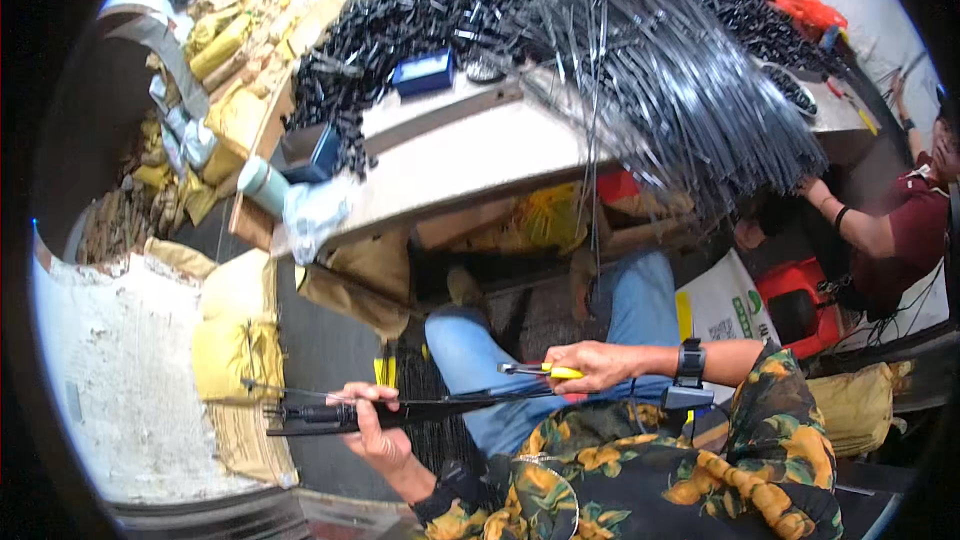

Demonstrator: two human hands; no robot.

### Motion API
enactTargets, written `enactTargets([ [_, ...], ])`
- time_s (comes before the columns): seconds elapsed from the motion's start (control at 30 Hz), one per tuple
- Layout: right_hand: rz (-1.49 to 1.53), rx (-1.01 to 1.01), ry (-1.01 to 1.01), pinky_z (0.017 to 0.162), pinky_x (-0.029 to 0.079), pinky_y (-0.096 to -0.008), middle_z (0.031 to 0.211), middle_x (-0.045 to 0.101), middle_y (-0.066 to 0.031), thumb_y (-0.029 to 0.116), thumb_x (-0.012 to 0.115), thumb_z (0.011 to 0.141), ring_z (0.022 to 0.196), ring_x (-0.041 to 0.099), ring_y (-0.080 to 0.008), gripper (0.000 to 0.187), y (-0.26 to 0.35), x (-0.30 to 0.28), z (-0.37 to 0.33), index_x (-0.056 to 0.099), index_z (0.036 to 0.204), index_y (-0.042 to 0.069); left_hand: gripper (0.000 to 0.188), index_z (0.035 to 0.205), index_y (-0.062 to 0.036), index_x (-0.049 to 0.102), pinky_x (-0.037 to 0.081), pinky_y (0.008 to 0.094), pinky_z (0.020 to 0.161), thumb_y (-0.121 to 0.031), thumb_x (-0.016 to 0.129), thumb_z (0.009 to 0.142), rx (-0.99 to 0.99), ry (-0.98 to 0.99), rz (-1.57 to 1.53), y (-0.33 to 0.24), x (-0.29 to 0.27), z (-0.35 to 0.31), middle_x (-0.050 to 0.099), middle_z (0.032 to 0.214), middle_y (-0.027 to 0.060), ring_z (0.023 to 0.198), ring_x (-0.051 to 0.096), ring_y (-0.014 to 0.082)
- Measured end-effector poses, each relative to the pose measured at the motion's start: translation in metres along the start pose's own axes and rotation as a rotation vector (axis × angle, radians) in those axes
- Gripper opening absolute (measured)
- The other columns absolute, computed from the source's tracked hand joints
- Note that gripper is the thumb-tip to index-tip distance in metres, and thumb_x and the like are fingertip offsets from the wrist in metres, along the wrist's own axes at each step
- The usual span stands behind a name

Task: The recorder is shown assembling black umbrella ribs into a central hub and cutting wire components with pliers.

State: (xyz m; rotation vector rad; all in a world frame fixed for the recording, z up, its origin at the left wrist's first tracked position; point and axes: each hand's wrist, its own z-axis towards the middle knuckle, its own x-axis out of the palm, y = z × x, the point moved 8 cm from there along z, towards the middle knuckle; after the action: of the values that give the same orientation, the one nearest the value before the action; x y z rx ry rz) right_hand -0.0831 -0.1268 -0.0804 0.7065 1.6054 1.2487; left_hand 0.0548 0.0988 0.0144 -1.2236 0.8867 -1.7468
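My left hand (375, 430) is wrapped round a bundle of long, thin black strips (310, 420), held low at the left of my knees. The strips run to the right across my lap. My right hand (597, 364) grips a small pair of pliers (562, 372) with yellow handles. The jaws of the pliers point left, just above the strips; whether they touch them I cannot tell. On the bench lies a large fanned heap of similar black strips (690, 100), its ends hanging over the front edge.
The bench (470, 150) also bears a mound of small black parts (400, 30), a blue box (422, 73) and a pale green cylinder (262, 183). Yellow sacks (240, 340) stand at the left. On the right, a person (890, 230) sits near a red stool (800, 305).
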Motion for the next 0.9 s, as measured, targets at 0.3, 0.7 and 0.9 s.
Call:
enactTargets([
  [0.3,-0.021,-0.012,-0.464,0.070,0.041,-0.0296,0.082,0.048,-0.0065,0.016,0.057,0.086,0.078,0.049,-0.0149,0.015,0.081,-0.104,-0.032,0.052,0.088,0.002,0.007,0.084,-0.0049,0.041,0.049,0.0278,0.062,-0.008,0.048,0.086,-0.036,-0.068,0.232,0.015,0.016,0.018,0.047,0.084,0.0075,0.080,0.053,0.0174],
  [0.7,-0.734,0.632,-1.090,0.075,0.047,-0.0419,0.090,0.063,-0.0219,0.028,0.054,0.074,0.087,0.062,-0.0353,0.035,0.107,-0.432,0.038,0.063,0.091,-0.001,0.017,0.084,-0.0033,0.037,0.056,0.0395,0.070,0.007,0.050,0.080,-0.148,0.337,0.149,0.073,0.099,0.002,0.038,0.088,0.0092,0.082,0.047,0.0166],
  [0.9,-0.848,0.769,-1.109,0.082,0.046,-0.0424,0.101,0.061,-0.0227,0.018,0.053,0.075,0.097,0.059,-0.0364,0.029,0.063,-0.443,0.074,0.063,0.095,-0.002,0.017,0.086,-0.0034,0.036,0.056,0.0404,0.069,0.006,0.050,0.081,-0.150,0.299,0.147,0.074,0.084,-0.003,0.038,0.088,0.0090,0.080,0.048,0.0165],
])
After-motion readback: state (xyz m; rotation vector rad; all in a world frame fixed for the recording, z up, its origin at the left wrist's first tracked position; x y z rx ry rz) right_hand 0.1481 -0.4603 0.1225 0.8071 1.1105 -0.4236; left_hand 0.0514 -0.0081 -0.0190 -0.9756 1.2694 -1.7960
